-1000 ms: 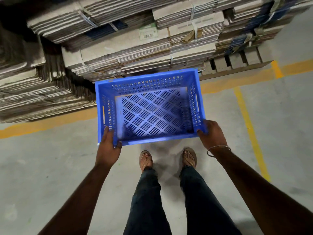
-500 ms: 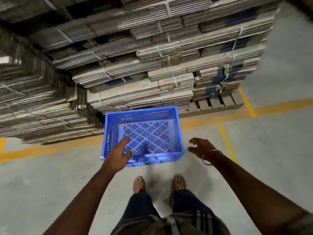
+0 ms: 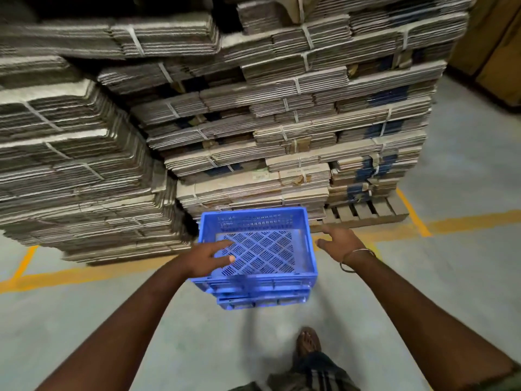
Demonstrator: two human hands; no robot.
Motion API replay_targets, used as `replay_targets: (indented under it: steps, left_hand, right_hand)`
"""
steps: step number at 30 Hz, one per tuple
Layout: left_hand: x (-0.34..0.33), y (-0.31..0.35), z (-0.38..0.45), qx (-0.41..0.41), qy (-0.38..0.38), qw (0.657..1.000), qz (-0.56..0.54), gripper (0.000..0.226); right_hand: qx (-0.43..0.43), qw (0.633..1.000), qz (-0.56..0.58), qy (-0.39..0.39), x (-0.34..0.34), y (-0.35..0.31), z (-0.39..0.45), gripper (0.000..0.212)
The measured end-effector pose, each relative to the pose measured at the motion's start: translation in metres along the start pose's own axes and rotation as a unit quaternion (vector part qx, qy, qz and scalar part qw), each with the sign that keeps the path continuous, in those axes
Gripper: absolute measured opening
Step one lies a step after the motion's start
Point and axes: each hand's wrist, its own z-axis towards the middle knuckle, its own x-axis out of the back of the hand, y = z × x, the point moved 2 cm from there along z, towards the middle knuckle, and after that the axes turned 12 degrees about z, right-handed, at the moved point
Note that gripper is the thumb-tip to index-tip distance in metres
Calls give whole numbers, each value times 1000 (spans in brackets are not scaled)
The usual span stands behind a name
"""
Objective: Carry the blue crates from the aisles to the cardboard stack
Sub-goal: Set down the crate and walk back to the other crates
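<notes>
A blue slotted plastic crate (image 3: 262, 251) stands on the grey floor right in front of the cardboard stack (image 3: 282, 131), which rests on a wooden pallet. My left hand (image 3: 207, 258) hovers over the crate's near left corner with fingers spread, holding nothing. My right hand (image 3: 339, 244), a bangle on its wrist, is open just to the right of the crate's right wall and apart from it. The crate is empty inside.
A second tall pile of bundled flat cardboard (image 3: 76, 170) stands to the left. Yellow floor lines (image 3: 465, 220) run along the pallet's front and right side. My right foot in a sandal (image 3: 308, 341) is behind the crate. Brown panels (image 3: 490, 46) stand at the far right.
One second ago both hands gripped the crate's near corners in the air. The crate now stands on the floor and both hands have let go and drawn back; I have straightened and stepped back.
</notes>
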Motion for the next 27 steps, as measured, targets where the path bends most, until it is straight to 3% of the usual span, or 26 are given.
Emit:
replay_targets:
  steps: [2,6,9,10,13,16,22,27]
  left_hand:
    - [6,-17,-24,-1,27,999,-25,64]
    - [12,-59,-80,22,69,995,-67,74]
    - [14,-89,-126,32,101,991,-84,34]
    - [18,-97,-140,31,105,990,-94,31]
    - [20,-131,-176,49,118,988,-86,32]
    - [15,-170,-198,94,140,979,-113,63]
    - [-3,-260,-252,210,214,943,-145,59]
    - [-8,-328,-280,290,231,915,-159,62]
  right_hand:
    - [3,1000,-1,-23,-18,-20,-9,54]
    - [20,997,-42,-64,-56,-72,-28,63]
    - [52,993,-49,-91,-89,-116,-42,65]
    - [63,992,-54,-98,-100,-129,-45,65]
    - [107,984,-83,-116,-131,-172,-51,62]
    - [150,973,-106,-137,-160,-212,-49,60]
    - [231,945,-133,-189,-252,-311,-28,56]
    - [266,915,-183,-244,-324,-380,-1,61]
